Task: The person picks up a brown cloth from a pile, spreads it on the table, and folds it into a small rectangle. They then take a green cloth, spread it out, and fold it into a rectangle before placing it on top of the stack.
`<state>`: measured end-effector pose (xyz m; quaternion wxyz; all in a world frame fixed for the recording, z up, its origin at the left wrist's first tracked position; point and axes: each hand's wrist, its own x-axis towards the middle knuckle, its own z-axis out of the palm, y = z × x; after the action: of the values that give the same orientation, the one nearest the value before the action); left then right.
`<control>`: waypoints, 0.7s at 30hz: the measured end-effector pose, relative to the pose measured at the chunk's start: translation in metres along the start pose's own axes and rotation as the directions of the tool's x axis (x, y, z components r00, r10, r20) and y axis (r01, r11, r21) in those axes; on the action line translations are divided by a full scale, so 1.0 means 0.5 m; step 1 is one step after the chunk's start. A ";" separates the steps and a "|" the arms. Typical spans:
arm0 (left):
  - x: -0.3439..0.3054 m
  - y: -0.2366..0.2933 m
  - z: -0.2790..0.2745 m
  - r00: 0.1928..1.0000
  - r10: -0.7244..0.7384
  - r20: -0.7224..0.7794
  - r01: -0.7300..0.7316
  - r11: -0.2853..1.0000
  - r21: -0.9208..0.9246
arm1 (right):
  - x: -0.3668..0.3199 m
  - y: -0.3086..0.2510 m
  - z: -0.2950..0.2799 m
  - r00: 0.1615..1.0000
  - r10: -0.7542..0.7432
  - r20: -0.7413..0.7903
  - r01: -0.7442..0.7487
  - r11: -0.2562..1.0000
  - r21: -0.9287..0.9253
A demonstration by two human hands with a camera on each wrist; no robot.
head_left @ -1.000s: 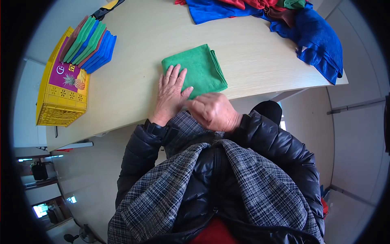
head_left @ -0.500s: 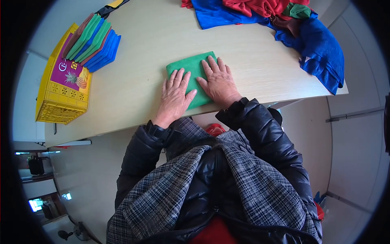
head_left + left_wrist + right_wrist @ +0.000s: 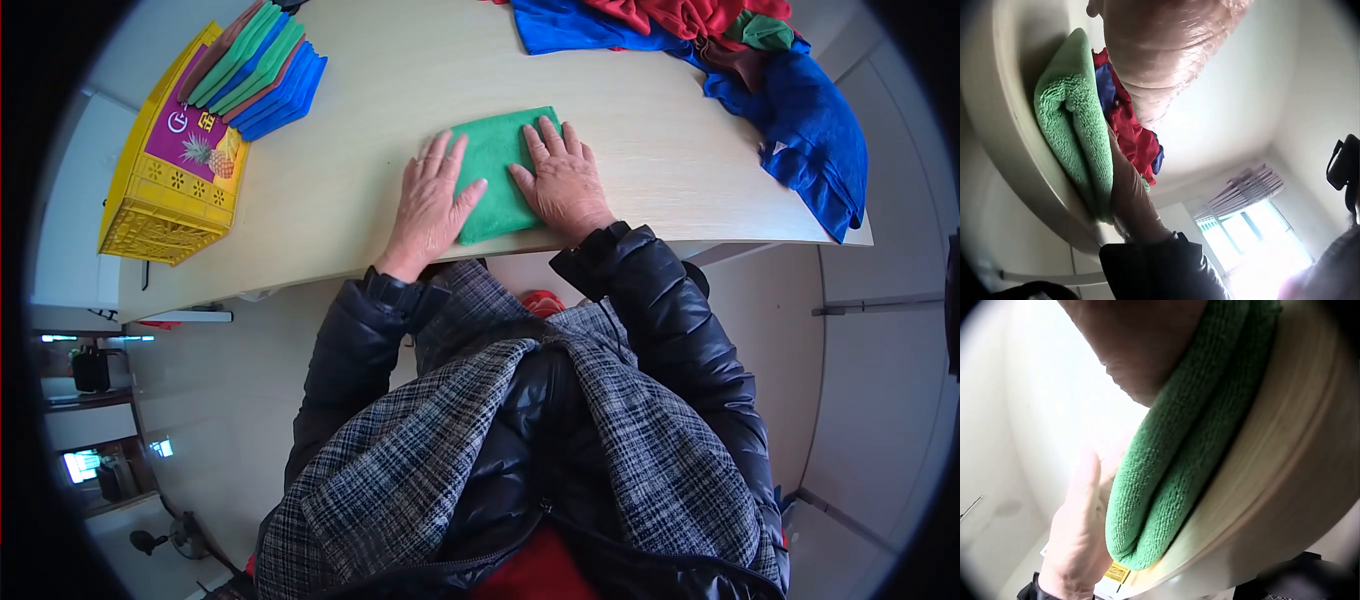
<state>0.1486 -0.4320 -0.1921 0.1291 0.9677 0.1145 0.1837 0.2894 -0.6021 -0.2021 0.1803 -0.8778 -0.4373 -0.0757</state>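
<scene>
A folded green cloth [image 3: 492,190] lies near the table's front edge in the head view. My right hand [image 3: 566,186] rests flat on its right part, fingers spread. Over the cloth's left edge is my left hand [image 3: 428,204], its fingers straight and slightly blurred; in the left wrist view this hand [image 3: 1163,53] appears raised off the cloth [image 3: 1075,125]. The right wrist view shows the thick folded layers of the cloth [image 3: 1172,456] beneath the right hand [image 3: 1141,344], with the left hand [image 3: 1075,531] upright beside it.
At the left, a yellow crate [image 3: 165,215] stands beside a row of folded cloths [image 3: 265,75] in brown, green and blue. A loose heap of red, blue and green cloths [image 3: 810,120] covers the back right of the table [image 3: 360,130].
My right hand has come from below the cloth's front edge to lie flat on it. My left hand has lifted slightly from the cloth and shifted to its left edge.
</scene>
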 end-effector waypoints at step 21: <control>-0.073 0.057 -0.022 0.988 0.139 0.065 -0.138 0.990 -0.023 | 0.009 -0.062 -0.019 0.988 -0.149 -0.025 0.149 0.989 -0.012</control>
<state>0.1165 -0.4665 -0.1856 0.1287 0.9776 0.0412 0.1611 0.2677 -0.5855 -0.1841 0.1752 -0.8425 -0.4989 -0.1026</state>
